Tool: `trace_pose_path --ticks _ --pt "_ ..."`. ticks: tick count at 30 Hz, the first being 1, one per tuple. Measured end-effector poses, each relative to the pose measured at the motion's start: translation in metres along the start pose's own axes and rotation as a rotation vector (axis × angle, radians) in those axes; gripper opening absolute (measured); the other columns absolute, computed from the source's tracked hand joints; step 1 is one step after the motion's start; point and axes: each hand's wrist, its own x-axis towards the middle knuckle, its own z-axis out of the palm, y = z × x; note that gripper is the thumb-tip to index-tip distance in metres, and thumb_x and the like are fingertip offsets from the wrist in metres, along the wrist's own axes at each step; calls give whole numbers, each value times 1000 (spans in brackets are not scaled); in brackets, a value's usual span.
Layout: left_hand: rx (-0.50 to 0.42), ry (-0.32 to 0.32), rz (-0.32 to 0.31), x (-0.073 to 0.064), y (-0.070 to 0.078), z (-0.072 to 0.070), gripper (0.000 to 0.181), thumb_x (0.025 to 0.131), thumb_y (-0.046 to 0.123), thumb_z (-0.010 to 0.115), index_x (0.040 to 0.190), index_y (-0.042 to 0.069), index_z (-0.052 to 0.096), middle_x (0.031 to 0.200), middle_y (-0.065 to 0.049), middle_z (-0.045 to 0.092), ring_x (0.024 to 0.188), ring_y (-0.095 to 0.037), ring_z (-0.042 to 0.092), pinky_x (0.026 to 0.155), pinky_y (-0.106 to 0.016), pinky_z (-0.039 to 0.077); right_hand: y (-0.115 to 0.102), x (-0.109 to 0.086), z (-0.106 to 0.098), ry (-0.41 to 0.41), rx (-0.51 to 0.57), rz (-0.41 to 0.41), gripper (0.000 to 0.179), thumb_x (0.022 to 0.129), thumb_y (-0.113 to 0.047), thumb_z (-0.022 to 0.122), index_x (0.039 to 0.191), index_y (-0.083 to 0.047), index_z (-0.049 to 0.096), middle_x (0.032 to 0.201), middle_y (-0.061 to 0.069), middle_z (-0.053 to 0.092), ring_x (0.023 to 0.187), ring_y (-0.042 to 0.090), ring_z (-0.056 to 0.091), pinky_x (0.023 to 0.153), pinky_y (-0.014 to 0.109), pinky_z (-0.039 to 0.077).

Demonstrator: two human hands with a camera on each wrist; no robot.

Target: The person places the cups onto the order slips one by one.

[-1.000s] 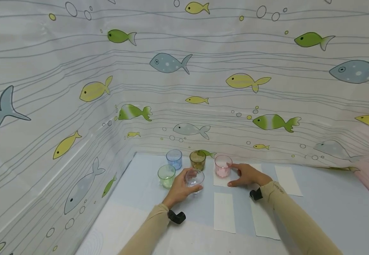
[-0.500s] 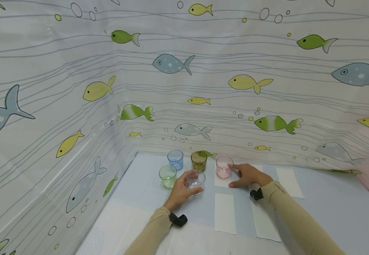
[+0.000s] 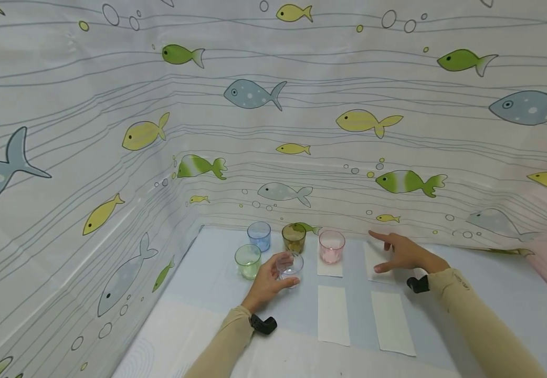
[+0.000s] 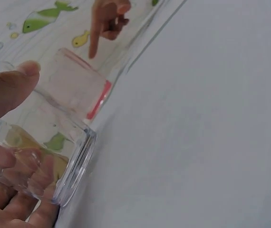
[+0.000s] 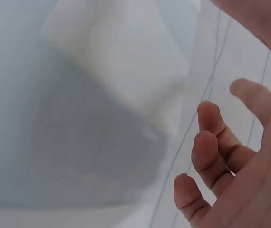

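My left hand point(image 3: 267, 283) holds a clear glass cup point(image 3: 290, 269), thumb on the near side and fingers around the far side. The left wrist view shows the same clear cup point(image 4: 73, 161) between thumb and fingers. My right hand point(image 3: 408, 254) is above the white paper pieces with nothing in it; its index finger points out and the others bend loosely, as the right wrist view of the hand point(image 5: 240, 156) shows. To its left a pink cup point(image 3: 332, 248) stands on a white paper point(image 3: 330, 270). Behind and left of the clear cup are an amber cup point(image 3: 294, 239), a blue cup point(image 3: 259, 237) and a green cup point(image 3: 248, 262).
More white paper rectangles lie on the pale blue table cover point(image 3: 491, 310): a near one point(image 3: 333, 316), another to its right point(image 3: 393, 323), and one under the right hand point(image 3: 376, 262). A fish-printed sheet point(image 3: 273, 168) walls the back and the left side.
My right hand has let go of the pink cup and moved right, away from it. The pink cup stays on its paper. My left hand keeps its hold on the clear cup.
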Motion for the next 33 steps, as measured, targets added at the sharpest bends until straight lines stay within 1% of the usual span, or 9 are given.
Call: trace_pose_path --ticks 3,6,12,15,19,23,28,30,33 --pt "-2 0 -20 -1 0 -1 74 87 9 88 152 7 52 148 -20 62 143 -33 56 128 -56 34 16 -14 -2 14 16 1 109 75 -50 95 162 -10 43 107 12 60 90 21 49 73 33 43" --pt "-9 -6 -18 -2 0 -1 73 88 9 88 151 7 52 148 -21 62 143 -35 55 127 -57 33 29 -26 -1 25 30 -4 106 76 -48 94 161 -9 44 105 10 59 89 19 49 73 31 43" --pt "-2 -9 -13 -1 2 -2 72 88 10 87 150 5 53 148 -20 62 143 -36 55 127 -57 33 43 -37 6 35 82 -28 98 80 -43 92 159 -7 47 102 6 57 89 17 48 73 27 42" --pt "7 -10 -23 -1 2 -2 72 87 9 88 150 7 53 148 -18 63 144 -33 56 128 -53 34 47 -38 10 36 85 -26 94 82 -42 92 158 -7 49 102 5 56 90 17 48 75 28 42" --pt "4 -3 -30 1 2 -3 72 87 7 88 150 8 54 148 -16 63 144 -30 56 128 -47 35 48 -37 12 24 82 0 94 82 -43 90 159 -9 47 103 6 55 92 18 47 77 32 41" --pt "-3 -4 -15 3 0 -3 73 86 7 88 151 7 53 148 -15 63 144 -31 56 128 -45 36 46 -33 11 16 80 12 97 81 -43 91 159 -7 47 99 8 52 90 20 45 76 33 40" --pt "-10 -8 5 3 -1 -4 73 87 8 88 151 4 53 147 -18 63 143 -35 56 127 -47 37 46 -30 12 10 92 27 101 78 -43 94 158 -5 46 98 10 51 90 21 43 75 32 39" --pt "-11 -11 1 2 -1 -3 72 88 8 87 151 3 52 148 -19 63 143 -36 56 127 -49 37 46 -30 14 0 115 49 102 77 -42 94 159 -6 46 100 10 51 91 22 43 76 32 39" --pt "-15 -16 -22 -1 0 -2 73 87 9 87 151 4 52 149 -18 62 144 -34 55 127 -48 36 47 -32 18 -12 137 70 102 77 -42 95 159 -7 47 103 11 51 94 23 44 77 34 40"
